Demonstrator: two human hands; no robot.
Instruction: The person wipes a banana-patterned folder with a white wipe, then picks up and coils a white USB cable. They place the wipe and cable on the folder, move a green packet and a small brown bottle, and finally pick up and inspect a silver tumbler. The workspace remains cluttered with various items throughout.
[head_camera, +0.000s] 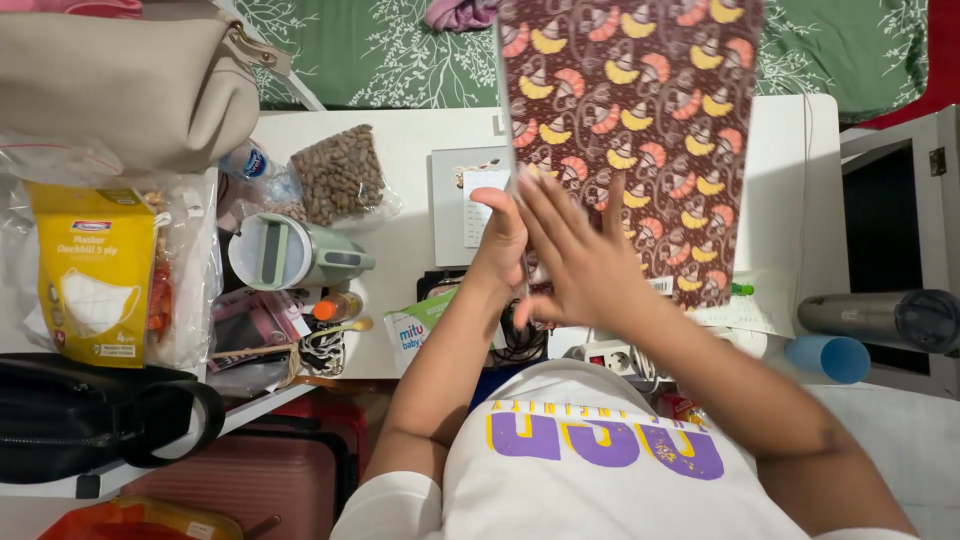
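Observation:
A flat brown panel printed with orange and yellow shapes stands tilted up over the white desk. My left hand grips its lower left edge, thumb at the front. My right hand lies flat against the patterned face with its fingers spread. A grey tablet-like slab with a white paper lies on the desk just behind my left hand. What lies under the panel is hidden.
On the left are a beige bag, a yellow mask packet, a clear bag of nuts, a pale green lidded mug and a black bag. A grey flask, a blue cup and a power strip sit at the right front. A pink suitcase stands below.

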